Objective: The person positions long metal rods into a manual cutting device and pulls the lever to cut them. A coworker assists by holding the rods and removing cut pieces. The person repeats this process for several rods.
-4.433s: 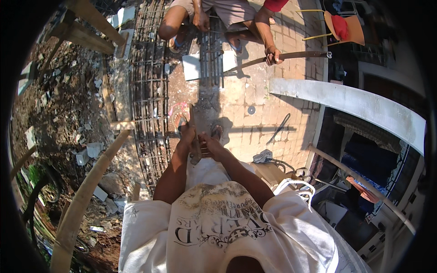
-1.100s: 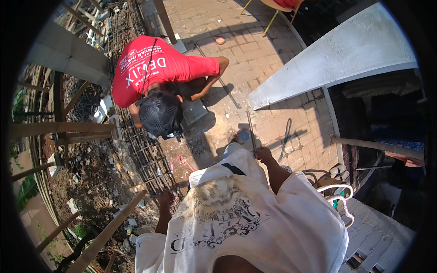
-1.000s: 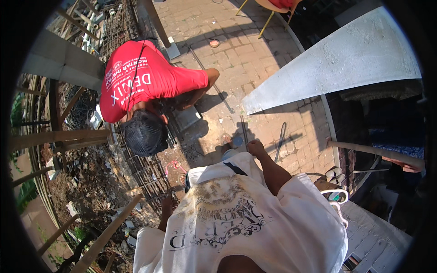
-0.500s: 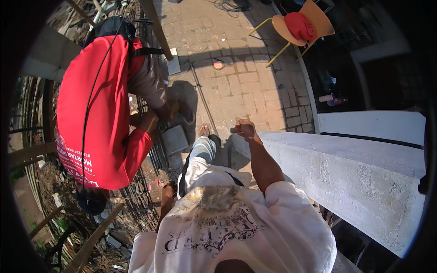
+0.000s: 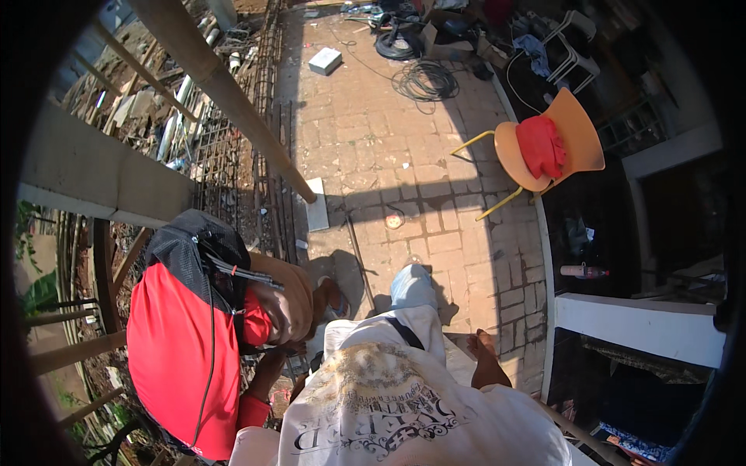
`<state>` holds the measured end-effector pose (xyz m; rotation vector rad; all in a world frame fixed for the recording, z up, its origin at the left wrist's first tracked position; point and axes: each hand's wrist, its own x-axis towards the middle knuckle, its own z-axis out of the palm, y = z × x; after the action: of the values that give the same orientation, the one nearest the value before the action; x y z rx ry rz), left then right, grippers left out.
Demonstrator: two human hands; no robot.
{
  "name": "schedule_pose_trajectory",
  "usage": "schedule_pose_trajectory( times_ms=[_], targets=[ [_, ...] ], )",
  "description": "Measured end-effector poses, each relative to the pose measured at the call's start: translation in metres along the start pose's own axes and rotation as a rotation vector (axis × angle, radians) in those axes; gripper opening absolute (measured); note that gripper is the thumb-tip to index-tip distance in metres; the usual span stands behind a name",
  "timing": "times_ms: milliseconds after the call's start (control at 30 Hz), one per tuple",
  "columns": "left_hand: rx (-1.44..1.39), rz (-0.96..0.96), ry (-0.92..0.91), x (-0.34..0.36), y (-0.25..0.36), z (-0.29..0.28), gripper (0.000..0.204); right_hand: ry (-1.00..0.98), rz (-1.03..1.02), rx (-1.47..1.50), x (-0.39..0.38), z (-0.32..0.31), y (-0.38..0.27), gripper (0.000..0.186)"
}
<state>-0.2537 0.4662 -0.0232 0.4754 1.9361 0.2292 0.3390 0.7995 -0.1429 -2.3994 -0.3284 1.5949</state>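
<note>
My right hand (image 5: 483,346) hangs low beside my white shirt (image 5: 388,404), over the paving. It holds nothing that I can see, and its fingers are loosely bent and apart. My left hand (image 5: 298,387) barely shows between my shirt and the co-worker's arm; its fingers are hidden. Close on my left a person in a red shirt (image 5: 167,349) bends low. A black mesh piece (image 5: 186,247) with thin grey strands (image 5: 241,272) lies at that person's waist. My knee in pale blue trousers (image 5: 410,289) points forward.
A slanting pole (image 5: 241,116) stands on a pale slab (image 5: 317,206) ahead left, near steel rebar (image 5: 214,159). A thin rod (image 5: 357,252) lies on the paving (image 5: 388,155). To the right stand an orange chair (image 5: 579,144) and a white ledge (image 5: 637,326); coiled cable (image 5: 426,81) lies farther off.
My view has shifted forward along the paving, and the wide pale wall beside my right arm has left the picture. My right hand now hangs lower and nearer my body.
</note>
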Motion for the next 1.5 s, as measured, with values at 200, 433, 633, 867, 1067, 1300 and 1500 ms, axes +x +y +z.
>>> schedule_pose_trajectory(
  times_ms=[200, 433, 633, 867, 1067, 1300, 1500],
  targets=[
    [-0.523, -0.154, 0.092, 0.123, 0.174, 0.036, 0.028, -0.276, 0.218, -0.122, 0.089, 0.095, -0.126, 0.020],
    [-1.219, -0.345, 0.240, 0.225, 0.359, 0.028, 0.031, -0.253, -0.619, -0.597, 0.068, 0.326, -0.559, 0.015],
    [-1.300, -0.464, 0.227, 0.309, 0.423, -0.057, 0.029, -0.286, -0.910, -0.626, -0.024, 0.551, -0.854, 0.017],
    [-1.221, -0.578, 0.187, 0.489, 0.500, -0.224, 0.029, -0.558, -0.924, -0.738, -0.110, 0.771, -0.908, 0.020],
    [-1.535, -0.283, 0.524, 0.571, 0.566, -0.459, 0.031, -0.545, -0.490, -1.299, -0.140, 0.906, -0.914, 0.026],
    [-1.662, -0.219, 0.632, 0.671, 0.631, -0.640, 0.035, -0.735, -1.183, -1.525, -0.204, 1.245, -0.991, 0.024],
    [-2.053, -0.509, 0.892, 0.810, 0.676, -0.686, 0.031, -1.056, -1.617, -1.935, -0.256, 1.560, -0.967, 0.034]
  ],
)
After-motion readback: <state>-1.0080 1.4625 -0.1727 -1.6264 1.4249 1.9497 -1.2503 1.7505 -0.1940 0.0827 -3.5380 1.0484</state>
